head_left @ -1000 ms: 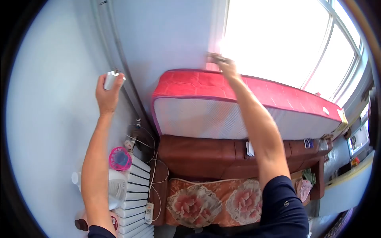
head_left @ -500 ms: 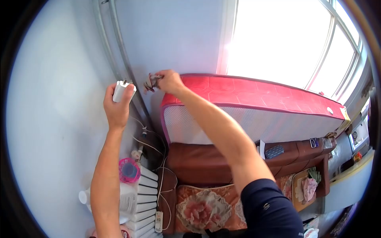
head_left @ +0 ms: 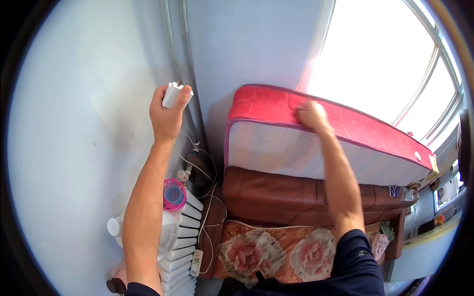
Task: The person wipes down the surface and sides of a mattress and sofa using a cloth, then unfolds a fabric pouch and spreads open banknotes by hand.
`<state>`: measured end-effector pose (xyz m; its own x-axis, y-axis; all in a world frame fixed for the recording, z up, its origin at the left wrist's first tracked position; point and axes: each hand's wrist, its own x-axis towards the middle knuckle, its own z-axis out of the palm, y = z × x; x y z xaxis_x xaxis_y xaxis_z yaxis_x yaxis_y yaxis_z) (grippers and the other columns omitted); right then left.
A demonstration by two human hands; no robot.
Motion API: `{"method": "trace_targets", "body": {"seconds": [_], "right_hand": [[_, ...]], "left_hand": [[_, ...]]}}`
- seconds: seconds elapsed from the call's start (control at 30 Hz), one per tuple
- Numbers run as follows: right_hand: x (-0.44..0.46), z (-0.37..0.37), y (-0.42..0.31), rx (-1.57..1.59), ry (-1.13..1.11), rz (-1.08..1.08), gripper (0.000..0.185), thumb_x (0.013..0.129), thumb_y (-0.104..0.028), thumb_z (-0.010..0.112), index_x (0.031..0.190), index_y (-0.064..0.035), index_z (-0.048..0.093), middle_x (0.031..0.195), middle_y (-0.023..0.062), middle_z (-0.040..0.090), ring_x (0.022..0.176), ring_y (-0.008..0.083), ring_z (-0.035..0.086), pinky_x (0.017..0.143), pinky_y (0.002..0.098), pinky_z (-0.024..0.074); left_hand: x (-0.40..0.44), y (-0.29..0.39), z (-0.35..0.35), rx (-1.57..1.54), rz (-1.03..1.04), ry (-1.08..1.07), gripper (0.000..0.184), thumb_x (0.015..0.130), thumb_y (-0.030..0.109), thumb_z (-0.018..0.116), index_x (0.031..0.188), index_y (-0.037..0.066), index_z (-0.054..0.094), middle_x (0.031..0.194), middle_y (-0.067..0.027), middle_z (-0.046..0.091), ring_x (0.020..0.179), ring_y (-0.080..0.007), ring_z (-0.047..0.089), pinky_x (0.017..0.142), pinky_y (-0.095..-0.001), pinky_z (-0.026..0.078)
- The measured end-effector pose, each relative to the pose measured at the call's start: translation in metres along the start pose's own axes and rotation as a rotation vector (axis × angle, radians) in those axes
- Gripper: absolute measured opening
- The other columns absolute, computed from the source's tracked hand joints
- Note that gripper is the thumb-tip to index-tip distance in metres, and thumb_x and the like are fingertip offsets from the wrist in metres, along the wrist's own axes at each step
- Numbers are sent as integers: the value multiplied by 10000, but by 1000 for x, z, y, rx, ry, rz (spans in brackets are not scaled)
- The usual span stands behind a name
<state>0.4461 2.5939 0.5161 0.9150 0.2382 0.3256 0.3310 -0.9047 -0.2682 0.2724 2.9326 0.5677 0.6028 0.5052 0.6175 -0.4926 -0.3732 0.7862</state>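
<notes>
A small white box-like object with metal parts at its top is gripped in my left hand, raised before the wall near two vertical pipes. My right hand is closed and slightly blurred, in front of the red top side of an upright mattress. What it holds, if anything, is hidden by the fingers. The mattress stands behind a brown leather sofa.
A white radiator stands at lower left with a pink basket and a white jug. A power strip and white cables lie beside it. Flowered cloth covers the seat. A bright window is at upper right.
My right hand swung left toward the pipes with a reddish-grey item, then back right over the mattress. My left hand still holds the white object. The view has shifted, moving the pipes rightward.
</notes>
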Motion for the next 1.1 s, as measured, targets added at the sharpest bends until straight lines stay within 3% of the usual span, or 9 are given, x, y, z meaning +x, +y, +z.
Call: {"method": "trace_targets", "body": {"seconds": [0.1, 0.17, 0.27, 0.43, 0.63, 0.73, 0.8, 0.93, 1.1], "right_hand": [[8, 21, -109, 323, 26, -176, 205, 821, -194, 664, 912, -65, 795, 926, 240, 737, 872, 362, 739, 738, 463, 600], [8, 8, -146, 903, -353, 35, 266, 863, -178, 675, 1067, -52, 789, 871, 140, 763, 764, 205, 716, 692, 352, 560], [13, -7, -134, 982, -73, 2, 249, 879, -157, 645, 1044, -43, 792, 836, 106, 762, 714, 155, 684, 690, 331, 560], [-4, -51, -51, 480, -270, 144, 210, 908, -191, 701, 1037, -60, 802, 883, 141, 768, 762, 197, 723, 732, 349, 577], [-21, 13, -102, 464, 16, -349, 258, 890, -69, 622, 1108, -49, 760, 995, 186, 758, 946, 327, 737, 883, 397, 570], [-1, 22, -115, 561, -177, -290, 269, 885, -42, 575, 1085, -46, 756, 1076, 206, 740, 1024, 357, 710, 928, 435, 553], [-3, 22, -115, 439, 27, -734, 296, 872, -62, 593, 1114, -81, 763, 1055, 208, 731, 1009, 392, 690, 917, 454, 546], [-6, -45, -45, 333, -381, -546, 288, 879, -6, 623, 1127, -57, 761, 1049, 209, 738, 980, 349, 708, 893, 431, 550], [-34, -39, -28, 334, -149, -576, 302, 868, 47, 618, 1102, -69, 770, 1053, 162, 749, 1051, 326, 694, 948, 429, 544]], "left_hand": [[6, -4, 2, 35, 40, -1, 482, 859, 443, 847, 1022, 31, 656, 936, -18, 651, 834, -102, 584, 746, -263, 489], [7, -1, 2, 89, 38, -10, 491, 862, 451, 841, 1034, 28, 661, 947, -22, 659, 855, -104, 593, 750, -268, 492], [8, 10, -1, 72, 37, -3, 497, 864, 459, 837, 1033, 26, 660, 948, -22, 659, 867, -106, 596, 756, -273, 494], [11, 8, -10, 53, 41, 38, 506, 863, 470, 833, 1029, 26, 657, 941, -21, 654, 857, -105, 591, 756, -272, 493], [0, -2, -1, 38, -3, 34, 513, 851, 481, 842, 1012, 31, 655, 926, -11, 649, 838, -100, 583, 737, -268, 490], [-8, -4, 7, 37, -2, 11, 507, 848, 477, 846, 1007, 35, 655, 916, -9, 648, 832, -97, 581, 733, -267, 489], [-6, -4, 14, 23, 6, 20, 502, 847, 473, 848, 1006, 38, 656, 910, -8, 648, 829, -95, 581, 734, -266, 489], [-11, -6, 17, 16, -13, 40, 491, 838, 455, 862, 1005, 41, 658, 908, -15, 656, 838, -97, 592, 742, -266, 494], [-11, -10, 10, -4, -38, 40, 502, 837, 458, 860, 1002, 30, 657, 926, -20, 661, 837, -98, 593, 741, -269, 498]]}}
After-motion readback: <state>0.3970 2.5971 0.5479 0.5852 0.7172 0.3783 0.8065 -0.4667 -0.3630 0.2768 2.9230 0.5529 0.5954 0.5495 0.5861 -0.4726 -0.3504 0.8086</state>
